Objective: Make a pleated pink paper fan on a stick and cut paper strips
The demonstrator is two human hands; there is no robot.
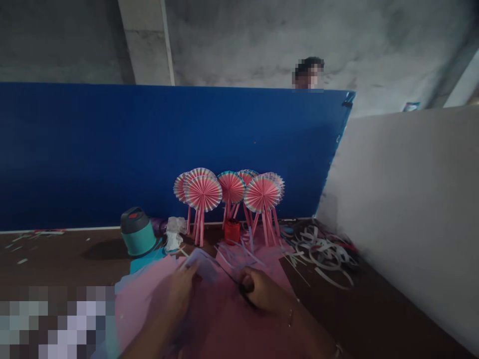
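Observation:
My left hand [182,288] grips a pale lilac sheet of paper [204,263] by its left edge, fingers closed on it. In my right hand [262,289] is a pair of dark scissors [245,295], with fingers through the handles. Their thin blades reach up and left to the lilac paper's right edge; whether they are apart is hard to tell. Beneath both hands lie large pink paper sheets [239,329]. Just beyond, several pink pleated paper fans [203,193] with pink stick handles lean on the blue partition.
A red container [232,232] stands among the fans. Left are a teal jug with a dark lid [138,234] and a crumpled white wrapper [174,233]. Curled paper strips [325,252] pile up on the right. A blue partition [112,149] stands behind, a person's head [309,73] showing above it.

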